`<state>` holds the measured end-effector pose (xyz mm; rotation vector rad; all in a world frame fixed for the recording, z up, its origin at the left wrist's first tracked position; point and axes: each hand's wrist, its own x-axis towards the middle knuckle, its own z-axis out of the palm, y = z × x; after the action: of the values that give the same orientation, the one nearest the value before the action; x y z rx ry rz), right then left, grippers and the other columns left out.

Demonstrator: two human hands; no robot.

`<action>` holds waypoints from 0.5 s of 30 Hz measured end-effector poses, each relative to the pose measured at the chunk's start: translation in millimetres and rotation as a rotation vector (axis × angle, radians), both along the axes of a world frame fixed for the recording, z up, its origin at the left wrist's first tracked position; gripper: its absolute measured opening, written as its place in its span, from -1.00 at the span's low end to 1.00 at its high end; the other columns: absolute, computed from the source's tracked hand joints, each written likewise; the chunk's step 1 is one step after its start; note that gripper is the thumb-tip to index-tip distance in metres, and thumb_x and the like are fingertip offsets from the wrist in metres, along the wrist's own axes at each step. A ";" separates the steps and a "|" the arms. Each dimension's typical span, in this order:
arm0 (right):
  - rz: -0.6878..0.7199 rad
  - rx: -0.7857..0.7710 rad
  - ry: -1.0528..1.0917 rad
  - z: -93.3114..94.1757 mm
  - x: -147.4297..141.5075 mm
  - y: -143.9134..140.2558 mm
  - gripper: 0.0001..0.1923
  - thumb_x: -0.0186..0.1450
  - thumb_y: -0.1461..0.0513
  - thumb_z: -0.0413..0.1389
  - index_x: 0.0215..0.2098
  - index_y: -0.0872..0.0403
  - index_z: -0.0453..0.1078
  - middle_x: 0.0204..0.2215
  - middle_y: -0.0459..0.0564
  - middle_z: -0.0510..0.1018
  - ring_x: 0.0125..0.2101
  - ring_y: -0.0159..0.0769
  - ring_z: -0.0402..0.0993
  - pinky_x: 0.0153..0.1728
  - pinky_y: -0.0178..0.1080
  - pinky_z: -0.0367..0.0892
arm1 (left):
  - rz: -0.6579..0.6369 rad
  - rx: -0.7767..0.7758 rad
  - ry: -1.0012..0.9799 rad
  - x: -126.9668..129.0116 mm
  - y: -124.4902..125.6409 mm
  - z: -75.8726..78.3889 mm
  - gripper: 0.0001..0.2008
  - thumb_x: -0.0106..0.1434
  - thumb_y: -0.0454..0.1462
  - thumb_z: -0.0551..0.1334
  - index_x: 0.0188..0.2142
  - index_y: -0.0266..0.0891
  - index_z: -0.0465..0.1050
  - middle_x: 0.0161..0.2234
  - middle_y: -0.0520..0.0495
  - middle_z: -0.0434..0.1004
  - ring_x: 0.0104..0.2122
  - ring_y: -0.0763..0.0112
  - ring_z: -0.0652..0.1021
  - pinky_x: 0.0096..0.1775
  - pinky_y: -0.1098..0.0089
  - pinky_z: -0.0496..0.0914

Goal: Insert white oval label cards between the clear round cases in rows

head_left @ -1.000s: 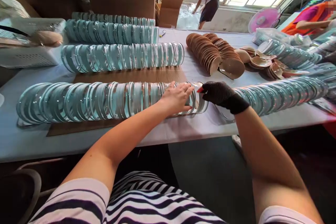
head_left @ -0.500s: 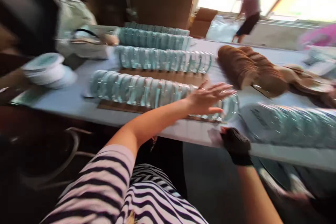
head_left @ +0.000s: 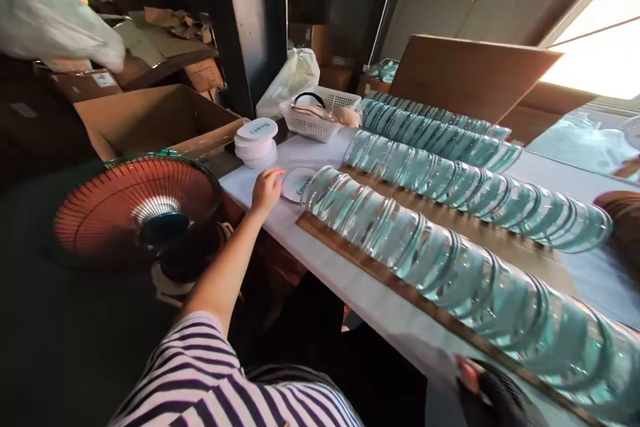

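Since the earlier frame, left hand (head_left: 267,190) has been moved off the row of clear lids (head_left: 430,247) to the worktop's (head_left: 360,290) left end; fingers curled, touching white disc (head_left: 296,184). Gloved right hand (head_left: 493,393) at near edge; grip cannot be told. Risk: lids rolled off if knocked.

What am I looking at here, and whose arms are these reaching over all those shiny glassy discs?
The picture comes from a camera worn on a person's head, looking down at their own arms; there is no machine. The bare left hand reaches to a flat round white disc lying on the white table, and seems to touch its edge. Behind it stands a small stack of round white discs. The right hand in a black glove shows only at the bottom edge; what it holds I cannot tell. Long rows of clear bluish round lids stand on edge on brown cardboard strips. A red-orange fan sits on the left.
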<state>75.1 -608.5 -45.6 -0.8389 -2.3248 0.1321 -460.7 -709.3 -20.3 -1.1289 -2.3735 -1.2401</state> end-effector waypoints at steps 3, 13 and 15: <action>0.341 -0.054 -0.079 9.5 -121.0 -28.4 -0.76 0.32 0.17 -0.01 -0.29 -0.20 0.52 -0.41 0.05 0.64 -0.42 -0.14 0.61 -0.43 -0.11 0.51 | -0.099 -0.050 -0.146 -27.6 7.4 -7.3 -0.64 0.27 -0.40 0.04 -0.04 -0.23 0.52 0.12 -0.17 0.46 0.18 0.31 0.39 0.28 0.24 0.19; 0.391 -0.078 -0.471 8.7 -433.5 -50.5 -0.10 0.18 0.05 0.23 0.37 0.27 0.08 0.39 0.38 -0.04 0.36 0.27 -0.10 0.31 0.20 -0.09 | -0.102 0.022 -0.614 -77.3 41.0 -30.8 -0.45 0.21 -0.41 0.04 0.21 -0.32 0.33 0.26 -0.24 0.33 0.26 0.24 0.35 0.23 0.24 0.27; 0.318 -0.115 -0.468 0.8 -443.2 -45.5 -0.14 0.25 -0.02 0.15 0.36 0.27 0.09 0.37 0.39 0.03 0.35 0.26 -0.07 0.30 0.23 -0.10 | -0.120 0.019 -0.717 -77.8 40.2 -29.8 -0.43 0.19 -0.40 0.07 0.22 -0.30 0.32 0.27 -0.27 0.30 0.24 0.20 0.37 0.12 0.26 0.39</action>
<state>-368.1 -654.0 -44.8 -0.5912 -2.9075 0.2270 -538.4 -669.1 -50.1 -0.9321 -2.7856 -1.9680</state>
